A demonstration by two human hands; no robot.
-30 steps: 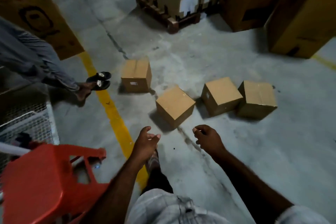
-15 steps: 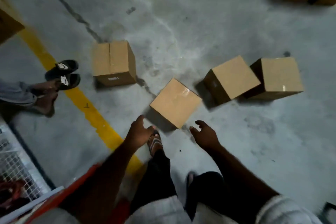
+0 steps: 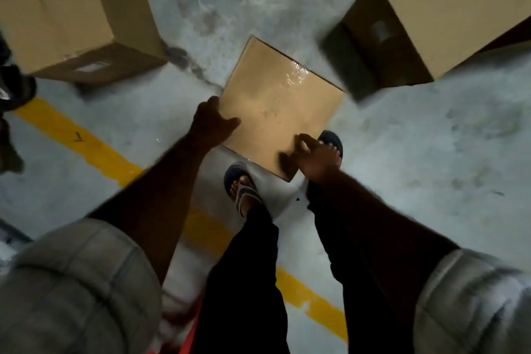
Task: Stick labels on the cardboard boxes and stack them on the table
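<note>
A plain cardboard box [image 3: 281,106] sits on the concrete floor right in front of my feet, its taped top facing up. My left hand [image 3: 211,121] grips its left corner, thumb on the top face and fingers down the side. My right hand [image 3: 311,155] holds the near right edge, its curled fingers lying on the top; motion blur hides whether anything small is between them. No label shows on this box's top.
A second box [image 3: 71,14] with a white label on its side stands at the upper left, a third box [image 3: 448,8] at the upper right. A yellow floor line [image 3: 86,141] runs diagonally under me. Another person's sandalled foot [image 3: 14,86] is at the left edge.
I have stepped forward and bent down over the middle box. Both hands went from hovering in the air to taking hold of its left corner and near right edge.
</note>
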